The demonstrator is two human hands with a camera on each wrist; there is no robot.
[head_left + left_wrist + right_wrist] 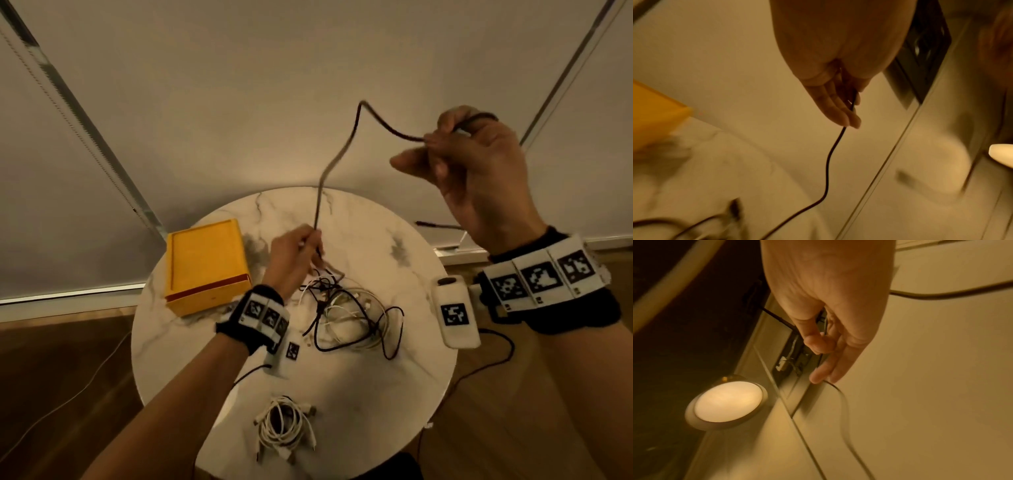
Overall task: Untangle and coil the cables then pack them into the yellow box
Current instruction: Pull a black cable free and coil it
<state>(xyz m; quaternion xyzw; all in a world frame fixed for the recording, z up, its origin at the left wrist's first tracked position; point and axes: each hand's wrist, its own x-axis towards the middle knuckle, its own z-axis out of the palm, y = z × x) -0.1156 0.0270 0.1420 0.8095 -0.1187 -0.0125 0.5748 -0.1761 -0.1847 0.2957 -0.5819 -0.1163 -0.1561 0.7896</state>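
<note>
A black cable point(337, 156) rises from the tangled heap point(346, 315) at the centre of the tabletop point(394, 394), pinched low by the curled fingers of the left hand point(296, 255) and high above the far edge by the right hand point(476, 164), fingers curled round it. A coiled white cable point(286, 426) lies at the near edge; the shut yellow box point(205, 265) rests at the left edge.

A round white marble table point(421, 387) stands on a wooden floor point(51, 377). Behind the table hang pale roller blinds point(239, 85). Above it, a round ceiling lamp point(728, 401) glows warm. White tagged devices point(455, 313) rest near the table's right edge.
</note>
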